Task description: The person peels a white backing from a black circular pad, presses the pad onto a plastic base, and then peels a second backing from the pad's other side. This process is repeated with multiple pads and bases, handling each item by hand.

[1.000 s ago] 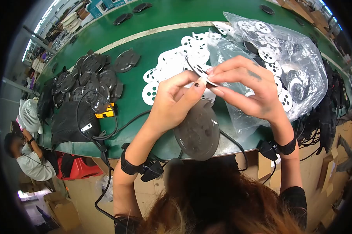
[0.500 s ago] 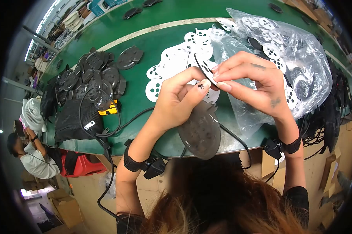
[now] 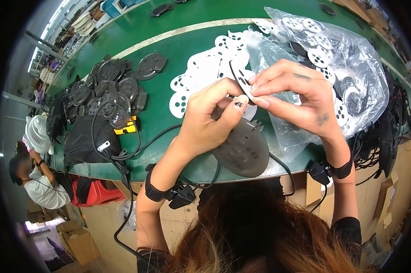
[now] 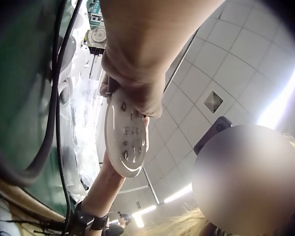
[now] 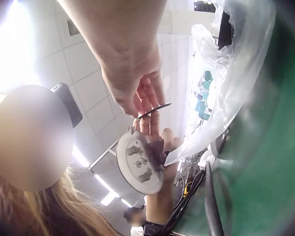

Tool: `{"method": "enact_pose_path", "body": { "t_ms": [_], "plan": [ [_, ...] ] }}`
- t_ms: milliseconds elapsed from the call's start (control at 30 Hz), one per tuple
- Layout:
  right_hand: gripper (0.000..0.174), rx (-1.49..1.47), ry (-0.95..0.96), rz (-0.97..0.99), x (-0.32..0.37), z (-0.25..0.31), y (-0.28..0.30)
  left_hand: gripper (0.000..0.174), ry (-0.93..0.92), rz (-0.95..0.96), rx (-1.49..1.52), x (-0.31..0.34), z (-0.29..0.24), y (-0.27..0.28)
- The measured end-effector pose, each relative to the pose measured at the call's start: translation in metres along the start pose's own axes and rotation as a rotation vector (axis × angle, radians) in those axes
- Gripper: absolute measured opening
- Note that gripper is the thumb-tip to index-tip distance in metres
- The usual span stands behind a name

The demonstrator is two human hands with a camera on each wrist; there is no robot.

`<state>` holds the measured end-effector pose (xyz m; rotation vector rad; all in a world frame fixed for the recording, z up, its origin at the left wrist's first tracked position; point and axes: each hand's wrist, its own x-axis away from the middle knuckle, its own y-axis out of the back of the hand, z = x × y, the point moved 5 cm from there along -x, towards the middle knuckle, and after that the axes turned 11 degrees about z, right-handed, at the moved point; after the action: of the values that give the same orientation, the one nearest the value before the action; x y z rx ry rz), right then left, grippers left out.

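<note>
My left hand (image 3: 207,118) grips a dark round plastic cover (image 3: 244,152), tilted, with several slots and a toothed tab at its edge. In the left wrist view the glossy face of this cover (image 4: 125,132) catches the light. Above it, my right hand (image 3: 301,93) pinches a thin round pad (image 3: 242,79) between thumb and fingers; the pad has a white side, a black edge and holes. The left thumb and index finger are right at the pad's lower edge. Seen from the right wrist, the pad (image 5: 155,112) is edge-on, just above the cover.
White pads with holes (image 3: 201,63) lie heaped beyond the hands. More fill a clear plastic bag (image 3: 355,68) on the right. Dark covers (image 3: 107,86) are piled at left, near a black mesh pouch (image 3: 89,141), a yellow object (image 3: 128,126) and cables. Another person (image 3: 43,184) sits far left.
The dark cover has swung to the right and tilted under the left hand. The thin pad stands slightly more upright, still pinched by the right hand. The head view has shifted slightly.
</note>
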<state>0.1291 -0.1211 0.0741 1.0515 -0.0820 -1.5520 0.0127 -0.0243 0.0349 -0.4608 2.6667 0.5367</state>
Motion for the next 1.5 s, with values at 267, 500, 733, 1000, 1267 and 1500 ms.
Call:
{"method": "enact_pose_path", "body": {
  "t_ms": [267, 500, 733, 1000, 1267, 1500],
  "plan": [
    [0.013, 0.126, -0.004, -0.048, 0.002, 0.006, -0.003, 0.003, -0.076, 0.006, -0.211, 0.0, -0.006, -0.003],
    [0.012, 0.324, 0.038, -0.125, 0.008, 0.011, -0.01, 0.004, -0.182, -0.022, -0.377, -0.002, -0.01, -0.006],
    [0.012, 0.328, 0.013, -0.158, 0.008, 0.011, -0.01, 0.006, -0.197, -0.037, -0.41, -0.002, -0.009, -0.005],
    [0.011, 0.338, 0.022, -0.151, 0.007, 0.013, -0.011, 0.005, -0.055, -0.038, -0.276, -0.001, -0.006, -0.003],
    [0.014, -0.097, -0.292, -0.47, 0.016, -0.023, 0.045, 0.017, -0.058, -0.14, -0.015, 0.001, -0.009, 0.005],
    [0.029, -0.075, -0.316, -0.355, 0.009, -0.041, 0.033, 0.021, 0.102, -0.159, 0.314, 0.003, -0.002, 0.006]
  ]
}}
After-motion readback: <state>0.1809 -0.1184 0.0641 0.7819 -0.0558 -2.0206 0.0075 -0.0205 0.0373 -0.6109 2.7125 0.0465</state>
